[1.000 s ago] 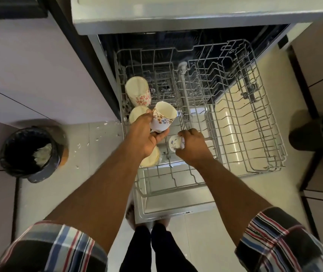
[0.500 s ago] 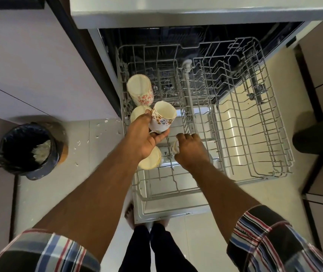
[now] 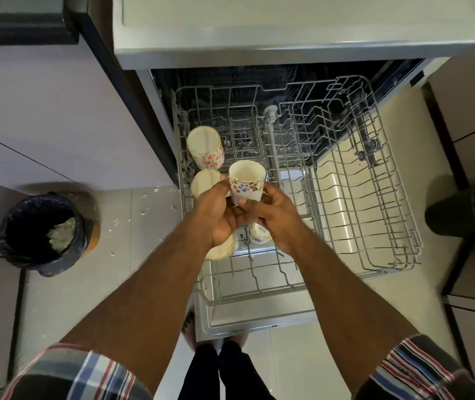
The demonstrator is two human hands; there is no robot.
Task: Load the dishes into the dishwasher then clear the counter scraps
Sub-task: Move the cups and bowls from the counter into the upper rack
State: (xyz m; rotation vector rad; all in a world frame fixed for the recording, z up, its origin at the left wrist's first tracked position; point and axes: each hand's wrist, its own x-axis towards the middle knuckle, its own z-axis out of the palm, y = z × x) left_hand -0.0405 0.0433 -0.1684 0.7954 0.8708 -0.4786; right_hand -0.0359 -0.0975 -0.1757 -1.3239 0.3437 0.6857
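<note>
Only one bit of lettering showed: on the underside of the small cup point(image 3: 260, 232) lying in the dishwasher rack point(image 3: 345, 197) below my right hand point(image 3: 273, 210), I made out "SISTA", the rest hidden.

Five cups point(image 3: 246, 180), two bins point(image 3: 40, 232), one rack point(image 3: 389, 215)

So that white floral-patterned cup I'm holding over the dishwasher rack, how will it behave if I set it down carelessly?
The white floral-patterned cup looks glazed and ceramic-like, so it is probably rigid, smooth and chip-prone against the wire dishwasher rack. It is taller than wide, so it may tip between tines. Both the left hand and right hand grip it, which suggests some weight.
</note>
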